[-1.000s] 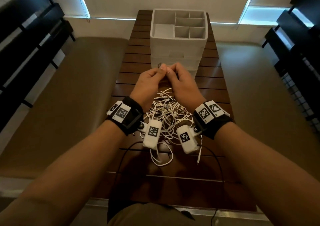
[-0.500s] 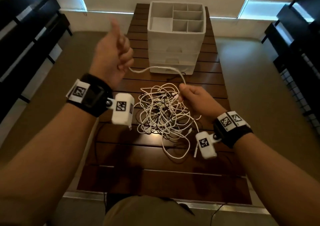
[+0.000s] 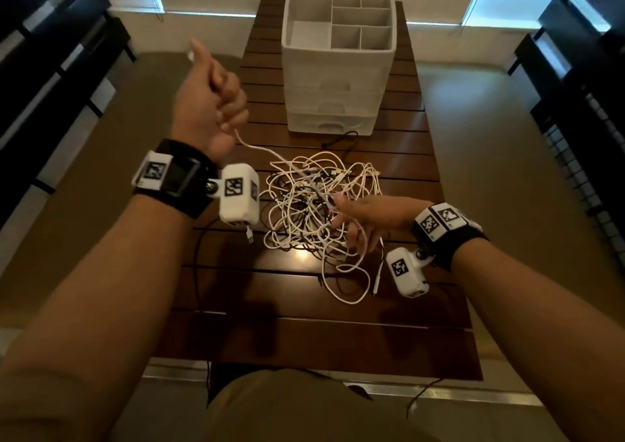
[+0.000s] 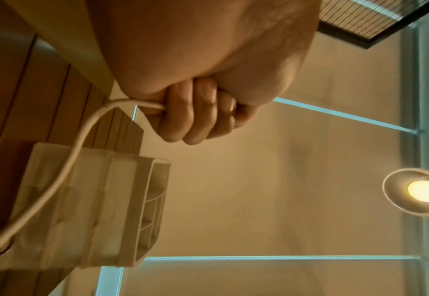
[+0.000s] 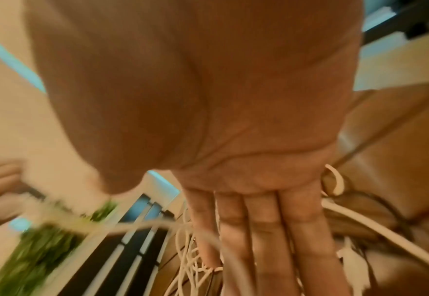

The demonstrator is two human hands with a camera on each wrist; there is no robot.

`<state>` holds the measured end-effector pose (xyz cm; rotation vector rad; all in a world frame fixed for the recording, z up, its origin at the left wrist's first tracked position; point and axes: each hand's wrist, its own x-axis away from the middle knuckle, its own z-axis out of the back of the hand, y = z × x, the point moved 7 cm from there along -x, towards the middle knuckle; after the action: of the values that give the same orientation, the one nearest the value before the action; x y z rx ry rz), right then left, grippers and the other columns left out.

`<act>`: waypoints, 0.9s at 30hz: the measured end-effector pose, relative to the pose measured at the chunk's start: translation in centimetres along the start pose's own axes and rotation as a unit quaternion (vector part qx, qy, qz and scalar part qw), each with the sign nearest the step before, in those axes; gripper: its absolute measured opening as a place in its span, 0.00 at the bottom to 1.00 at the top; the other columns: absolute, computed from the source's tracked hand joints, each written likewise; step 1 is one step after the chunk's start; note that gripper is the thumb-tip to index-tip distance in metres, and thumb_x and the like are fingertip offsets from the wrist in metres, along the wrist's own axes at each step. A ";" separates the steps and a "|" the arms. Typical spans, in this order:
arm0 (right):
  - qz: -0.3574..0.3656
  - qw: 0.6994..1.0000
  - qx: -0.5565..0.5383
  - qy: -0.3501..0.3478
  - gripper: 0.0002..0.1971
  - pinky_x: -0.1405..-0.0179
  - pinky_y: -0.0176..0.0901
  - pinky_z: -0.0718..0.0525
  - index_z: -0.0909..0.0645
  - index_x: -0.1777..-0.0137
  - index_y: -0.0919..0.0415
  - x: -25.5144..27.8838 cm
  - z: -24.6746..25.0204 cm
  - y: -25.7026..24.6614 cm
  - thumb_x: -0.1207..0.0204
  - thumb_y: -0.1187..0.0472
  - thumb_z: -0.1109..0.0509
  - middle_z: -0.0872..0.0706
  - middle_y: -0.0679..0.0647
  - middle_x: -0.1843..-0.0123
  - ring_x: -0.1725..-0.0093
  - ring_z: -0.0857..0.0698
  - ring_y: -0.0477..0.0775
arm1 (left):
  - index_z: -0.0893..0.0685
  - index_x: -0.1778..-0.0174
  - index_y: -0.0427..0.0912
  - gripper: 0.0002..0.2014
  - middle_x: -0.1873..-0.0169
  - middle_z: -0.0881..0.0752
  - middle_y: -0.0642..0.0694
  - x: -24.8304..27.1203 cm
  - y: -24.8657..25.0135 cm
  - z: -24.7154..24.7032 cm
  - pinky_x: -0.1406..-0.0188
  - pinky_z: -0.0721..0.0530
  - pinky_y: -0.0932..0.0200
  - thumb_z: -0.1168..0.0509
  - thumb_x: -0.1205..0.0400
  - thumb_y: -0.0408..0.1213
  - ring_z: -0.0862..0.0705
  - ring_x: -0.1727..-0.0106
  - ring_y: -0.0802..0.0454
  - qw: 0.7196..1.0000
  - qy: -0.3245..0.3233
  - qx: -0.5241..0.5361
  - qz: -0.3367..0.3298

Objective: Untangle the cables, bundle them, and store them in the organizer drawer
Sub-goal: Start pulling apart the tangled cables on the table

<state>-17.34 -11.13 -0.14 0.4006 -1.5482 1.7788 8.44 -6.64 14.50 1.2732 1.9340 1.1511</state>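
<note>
Now, left hand (image 3: 209, 103) raised left of cable tangle (image 3: 318, 211), fist clenched round one white cable (image 3: 257, 149) running down into heap. Tangle mid-table (image 3: 338, 340), near side of organizer (image 3: 338, 79), drawers look closed. Right hand (image 3: 368, 218) at tangle's right edge, fingers straight, spread on strands, grasping nothing. Risk: hard pull cinches knots, drags whole heap, since flat palm pins weakly; loose plugs may snag.

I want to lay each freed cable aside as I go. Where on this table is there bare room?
Bare wood lies on the slatted table between the cable tangle and its near edge, and in a strip right of the tangle. The gap between the tangle and the organizer is narrow, with a black cable across it. The middle is crowded.
</note>
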 end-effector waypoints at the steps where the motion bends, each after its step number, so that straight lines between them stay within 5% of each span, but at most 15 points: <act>1: -0.016 0.997 -0.068 0.021 0.44 0.54 0.62 0.07 0.17 0.31 0.62 -0.3 0.2 0.9 0.23 0.23 0.47 0.08 0.68 0.50 0.53 0.07 0.72 | 0.31 0.67 0.49 0.26 0.76 0.40 0.52 0.0 0.8 0.3 0.87 0.43 0.62 0.54 0.05 0.59 0.46 0.79 0.56 1.000 -0.003 -0.003 -0.007; 3: -0.011 0.992 -0.094 0.082 0.32 0.64 0.60 0.07 0.21 0.28 0.62 -1.0 0.7 1.6 0.13 0.34 0.41 0.11 0.67 0.50 0.60 0.08 0.68 | 0.30 0.66 0.50 0.26 0.75 0.41 0.51 0.4 1.3 0.2 0.85 0.45 0.61 0.55 0.05 0.58 0.46 0.78 0.55 1.000 -0.012 -0.023 -0.008; 5: 0.010 0.993 0.063 0.104 0.15 0.70 0.53 0.08 0.23 0.26 0.54 -1.9 0.3 1.3 0.10 0.54 0.35 0.12 0.63 0.48 0.64 0.08 0.61 | 0.31 0.67 0.49 0.26 0.74 0.43 0.49 0.7 1.0 -0.4 0.82 0.49 0.58 0.55 0.05 0.58 0.48 0.77 0.54 0.999 -0.019 -0.036 -0.007; 7: 0.019 0.972 0.221 0.072 0.17 0.70 0.48 0.08 0.21 0.29 0.47 -2.9 -1.5 1.6 0.13 0.64 0.32 0.13 0.58 0.49 0.64 0.11 0.55 | 0.32 0.67 0.49 0.26 0.74 0.44 0.49 0.9 0.5 -0.9 0.82 0.50 0.57 0.55 0.05 0.58 0.49 0.77 0.53 0.999 -0.023 -0.036 -0.008; 9: 0.057 0.937 0.333 0.094 0.12 0.64 0.49 0.10 0.16 0.38 0.50 -3.3 -2.6 1.5 0.17 0.65 0.28 0.13 0.52 0.51 0.60 0.15 0.51 | 0.32 0.67 0.49 0.27 0.76 0.41 0.51 0.8 0.3 -0.8 0.84 0.47 0.59 0.55 0.05 0.58 0.48 0.77 0.54 0.999 -0.022 -0.026 -0.009; 12: 0.122 0.920 0.332 0.168 0.05 0.51 0.50 0.16 0.17 0.54 0.50 -2.8 -1.8 0.5 0.18 0.60 0.26 0.16 0.47 0.53 0.53 0.17 0.50 | 0.31 0.67 0.48 0.28 0.78 0.39 0.52 0.6 0.5 -0.2 0.86 0.42 0.61 0.56 0.05 0.58 0.46 0.79 0.54 0.999 -0.027 -0.017 -0.013; 16: 0.131 0.917 0.353 0.135 0.07 0.44 0.50 0.15 0.15 0.43 0.48 -3.0 -2.7 0.5 0.19 0.55 0.24 0.21 0.49 0.41 0.44 0.18 0.51 | 0.31 0.68 0.46 0.30 0.80 0.37 0.51 0.6 0.4 -0.3 0.86 0.41 0.63 0.57 0.05 0.59 0.44 0.81 0.54 0.999 -0.036 -0.009 -0.014; 19: 0.105 0.891 0.434 0.088 0.11 0.49 0.52 0.14 0.16 0.40 0.48 -3.7 -5.5 2.4 0.20 0.52 0.24 0.22 0.52 0.42 0.46 0.15 0.57 | 0.31 0.67 0.45 0.30 0.80 0.36 0.51 0.9 0.0 -1.1 0.84 0.44 0.60 0.57 0.05 0.59 0.45 0.79 0.53 0.999 -0.038 -0.016 -0.017; 23: 0.164 0.904 0.319 0.231 0.02 0.53 0.40 0.20 0.13 0.48 0.51 -2.1 -3.5 1.1 0.16 0.55 0.26 0.21 0.49 0.46 0.49 0.18 0.52 | 0.31 0.67 0.46 0.29 0.79 0.37 0.51 1.5 -0.4 -1.2 0.81 0.48 0.55 0.56 0.05 0.59 0.47 0.77 0.51 0.998 -0.042 -0.037 -0.015; 27: 0.209 0.910 0.199 0.297 0.05 0.49 0.45 0.13 0.06 0.47 0.55 -0.2 -1.2 -1.1 0.20 0.60 0.21 0.11 0.47 0.51 0.54 0.14 0.42 | 0.32 0.68 0.46 0.28 0.79 0.37 0.51 2.1 -0.5 -1.1 0.83 0.48 0.57 0.55 0.06 0.59 0.46 0.79 0.53 0.999 -0.036 -0.037 -0.007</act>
<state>-16.18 -10.06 0.19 -0.3047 -0.8725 2.2754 6.53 -5.24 14.59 1.2430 1.8287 1.1426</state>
